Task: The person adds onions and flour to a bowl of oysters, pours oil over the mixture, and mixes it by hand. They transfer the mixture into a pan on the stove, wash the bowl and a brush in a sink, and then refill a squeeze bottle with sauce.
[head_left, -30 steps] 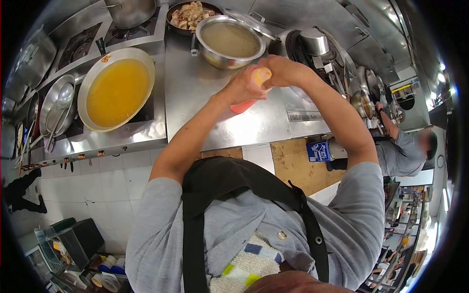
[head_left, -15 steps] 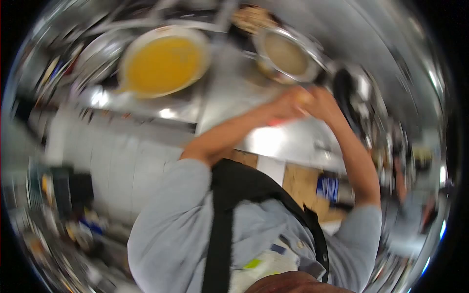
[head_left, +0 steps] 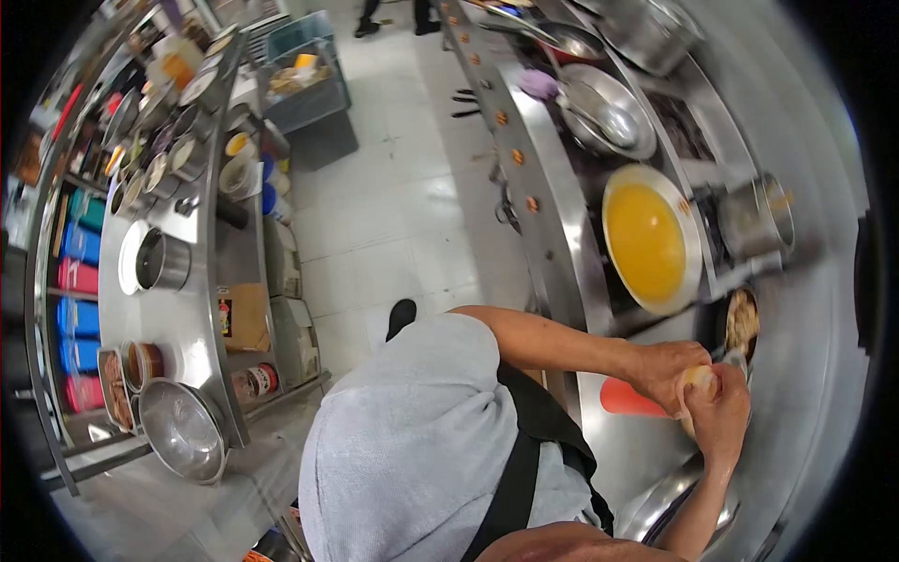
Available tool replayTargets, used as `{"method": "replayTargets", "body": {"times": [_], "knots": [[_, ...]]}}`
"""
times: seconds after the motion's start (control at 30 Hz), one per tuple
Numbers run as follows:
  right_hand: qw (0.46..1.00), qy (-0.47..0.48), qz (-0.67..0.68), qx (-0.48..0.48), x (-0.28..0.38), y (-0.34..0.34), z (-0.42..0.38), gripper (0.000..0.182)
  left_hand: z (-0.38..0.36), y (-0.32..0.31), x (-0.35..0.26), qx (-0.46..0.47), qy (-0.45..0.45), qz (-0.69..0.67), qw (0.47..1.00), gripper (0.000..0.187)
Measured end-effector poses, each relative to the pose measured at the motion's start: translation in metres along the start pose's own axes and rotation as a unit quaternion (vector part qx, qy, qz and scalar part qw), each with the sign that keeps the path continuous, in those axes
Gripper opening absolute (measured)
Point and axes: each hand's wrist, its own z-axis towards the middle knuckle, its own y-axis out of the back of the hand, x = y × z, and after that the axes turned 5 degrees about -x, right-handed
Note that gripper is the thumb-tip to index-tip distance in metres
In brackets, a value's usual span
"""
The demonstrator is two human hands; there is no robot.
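Note:
My left hand (head_left: 667,371) and my right hand (head_left: 723,414) meet at the right of the head view, above the steel counter (head_left: 613,450). Between their curled fingers sits a small pale-yellow thing (head_left: 700,377); I cannot tell its kind. Beneath my left hand shows a red, round-ended piece (head_left: 629,397), partly covered by the hand. A dark pan with browned food pieces (head_left: 743,320) is just beyond my fingers. A shiny metal bowl (head_left: 655,510) lies near my right forearm.
A wide pan of yellow liquid (head_left: 646,239) stands on the stove beside a steel pot (head_left: 757,220) and a bowl with a ladle (head_left: 609,110). Across the aisle, a steel shelf table (head_left: 187,337) carries pots and a large bowl (head_left: 183,431). Another person's feet (head_left: 367,26) show far off.
My view has swung left, bringing the aisle and shelf table into sight. Hands and stove now appear farther right. Both hands remain together around the small pale thing.

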Motion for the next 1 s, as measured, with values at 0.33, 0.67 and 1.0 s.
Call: {"method": "replayTargets", "body": {"times": [0.33, 0.67, 1.0], "knots": [[0.932, 0.348, 0.091, 0.041, 0.264, -0.079, 0.178, 0.045, -0.099, 0.326, -0.049, -0.235, -0.05, 0.293, 0.926, 0.068], [0.796, 0.508, 0.328, 0.008, 0.496, -0.212, 0.331, 0.064, -0.206, 0.568, -0.07, -0.43, 0.116, 0.391, 0.806, 0.071], [0.78, 0.219, 0.423, 0.407, 0.531, -0.491, 0.484, 0.039, -0.249, 0.762, -0.082, -0.599, 0.224, 0.473, 0.606, 0.075]]}}
